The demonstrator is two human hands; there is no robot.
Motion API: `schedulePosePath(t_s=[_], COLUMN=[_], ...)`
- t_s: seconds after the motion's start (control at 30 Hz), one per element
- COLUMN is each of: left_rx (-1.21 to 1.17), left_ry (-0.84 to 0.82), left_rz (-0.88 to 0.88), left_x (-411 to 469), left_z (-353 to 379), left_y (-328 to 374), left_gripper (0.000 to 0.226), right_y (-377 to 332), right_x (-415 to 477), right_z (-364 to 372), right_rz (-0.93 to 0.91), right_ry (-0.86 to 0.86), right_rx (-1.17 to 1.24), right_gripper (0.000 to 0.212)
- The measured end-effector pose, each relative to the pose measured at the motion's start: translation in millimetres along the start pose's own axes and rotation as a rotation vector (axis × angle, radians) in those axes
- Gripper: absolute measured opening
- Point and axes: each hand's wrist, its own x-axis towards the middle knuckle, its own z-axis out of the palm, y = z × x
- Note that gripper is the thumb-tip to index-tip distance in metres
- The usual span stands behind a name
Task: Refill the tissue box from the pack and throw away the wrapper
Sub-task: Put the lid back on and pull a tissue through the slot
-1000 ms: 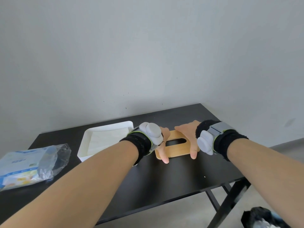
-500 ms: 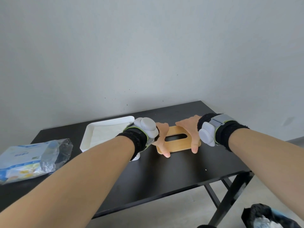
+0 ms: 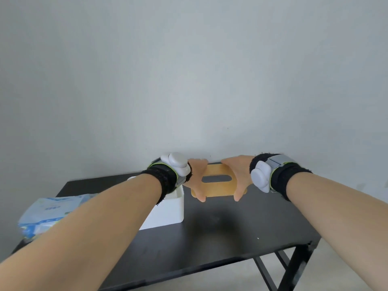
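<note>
A flat wooden lid (image 3: 218, 186) with an oval slot hangs in the air above the black table (image 3: 231, 227). My left hand (image 3: 197, 177) grips its left end and my right hand (image 3: 238, 177) grips its right end, thumbs on the near edge. The white tissue box (image 3: 168, 211) stands on the table just left of and below the lid; my left forearm hides most of its open top. The blue and clear tissue pack wrapper (image 3: 48, 213) lies at the table's left end, partly behind my left forearm.
A grey wall rises right behind the table. The table's right edge and a black leg (image 3: 298, 267) show at lower right, with grey floor beyond. Both wrists carry black bands with grey devices.
Both hands have lifted the wooden lid off the table and it now hangs above the surface. The view has tilted up, so the floor bag at lower right is out of frame.
</note>
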Motion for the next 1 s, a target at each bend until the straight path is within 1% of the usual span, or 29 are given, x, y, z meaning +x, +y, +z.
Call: schedulePosePath(t_s=[0.1, 0.23, 0.37, 0.43, 0.5, 0.53, 0.6, 0.7, 0.8, 0.9, 1.0], left_rx=[-0.007, -0.012, -0.032, -0.029, -0.026, -0.029, -0.040, -0.053, -0.066, -0.073, -0.090], left_ry=[0.013, 0.012, -0.012, -0.028, -0.038, -0.050, -0.067, -0.085, -0.099, -0.107, -0.120], left_rz=[-0.013, -0.059, -0.127, -0.149, -0.156, -0.160, -0.177, -0.204, -0.206, -0.190, -0.166], left_x=[-21, -52, -79, -88, -97, -99, -104, -105, -102, -98, -95], left_z=[-17, -28, -28, -25, -20, -17, -11, -2, 3, 6, 9], left_y=[-25, -57, -93, -107, -118, -120, -128, -135, -140, -143, -145], left_gripper=[0.083, 0.081, 0.096, 0.105, 0.107, 0.108, 0.108, 0.109, 0.111, 0.108, 0.096], right_y=[-26, -61, -99, -113, -124, -128, -135, -141, -142, -142, -144], right_x=[-1, 6, 19, 26, 36, 40, 49, 59, 70, 77, 82], right_z=[-23, -42, -54, -54, -52, -50, -47, -43, -38, -35, -34], right_rz=[-0.029, -0.076, -0.145, -0.182, -0.211, -0.219, -0.227, -0.234, -0.236, -0.230, -0.235], right_ry=[0.015, 0.052, 0.057, 0.039, 0.011, 0.005, 0.006, -0.009, -0.021, -0.022, -0.014], right_rx=[-0.048, -0.070, -0.074, -0.043, 0.000, 0.006, -0.028, -0.067, -0.090, -0.090, -0.099], right_gripper=[0.081, 0.085, 0.083, 0.079, 0.073, 0.074, 0.084, 0.086, 0.093, 0.095, 0.103])
